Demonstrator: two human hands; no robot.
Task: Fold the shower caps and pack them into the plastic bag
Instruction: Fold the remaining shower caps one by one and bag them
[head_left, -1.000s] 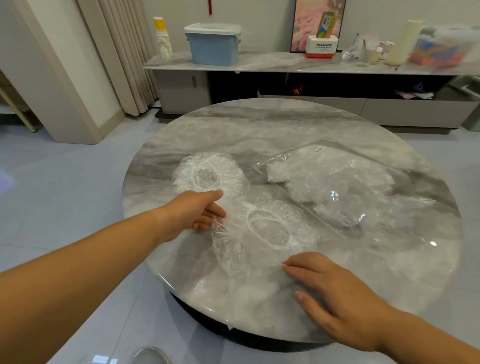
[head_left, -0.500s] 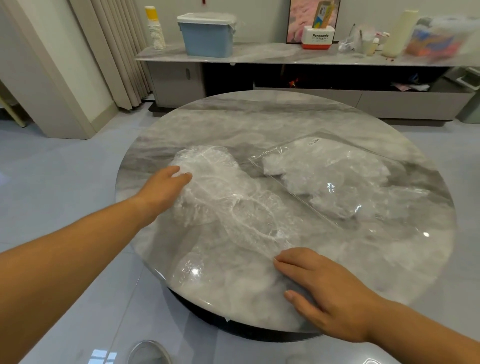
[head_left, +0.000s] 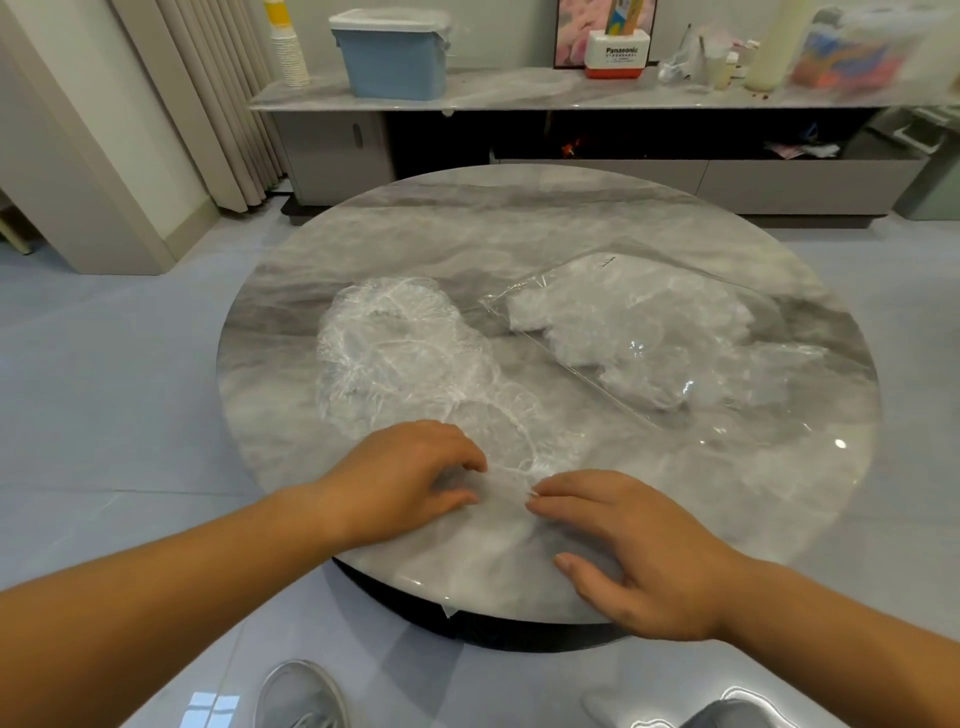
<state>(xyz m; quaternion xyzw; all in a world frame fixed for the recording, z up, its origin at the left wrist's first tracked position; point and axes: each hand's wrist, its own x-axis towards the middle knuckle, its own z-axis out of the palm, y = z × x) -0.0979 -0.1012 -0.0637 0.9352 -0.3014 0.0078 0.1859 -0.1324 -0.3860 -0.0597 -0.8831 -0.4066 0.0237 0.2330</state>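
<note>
While one plastic bag (head_left: 727, 332) lies stuffed, left hand (head_left: 405, 483) pinches (right hand (head_left: 644, 551) presses) two shower caps (head_left: 415, 364)

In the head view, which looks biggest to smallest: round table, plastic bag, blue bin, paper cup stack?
1. round table
2. plastic bag
3. blue bin
4. paper cup stack
The bin and cups stand farther from the camera, so their true size against the bag is unsure.

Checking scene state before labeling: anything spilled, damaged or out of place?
Nothing spilled or damaged. Only oddity: clear film from the shower caps seems to hang over the near rim of the table.
</note>
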